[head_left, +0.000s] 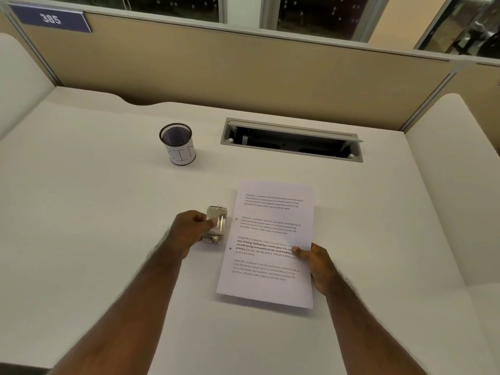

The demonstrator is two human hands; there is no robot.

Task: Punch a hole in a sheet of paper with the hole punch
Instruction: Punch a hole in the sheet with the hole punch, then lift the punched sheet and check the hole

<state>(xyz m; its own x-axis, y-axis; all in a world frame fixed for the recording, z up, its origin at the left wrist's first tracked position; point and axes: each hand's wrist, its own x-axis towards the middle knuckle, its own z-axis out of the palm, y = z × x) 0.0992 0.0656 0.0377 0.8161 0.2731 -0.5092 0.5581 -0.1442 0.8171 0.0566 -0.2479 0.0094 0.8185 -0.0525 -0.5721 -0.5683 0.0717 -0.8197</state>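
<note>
A white sheet of paper [270,239] with printed paragraphs lies slightly raised over the desk, a little right of centre. Two small round holes show near its left margin. My right hand [315,263] pinches its right edge, thumb on top. A small metal hole punch [216,223] sits just left of the sheet's left edge, apart from the paper by a narrow gap. My left hand [190,230] grips the punch from the left side, fingers wrapped over its top.
A mesh pen cup [178,144] labelled "BIN" stands behind the punch. An open cable hatch [290,139] is recessed in the white desk [94,226] at the back. Beige partition walls enclose the desk at the back and on both sides.
</note>
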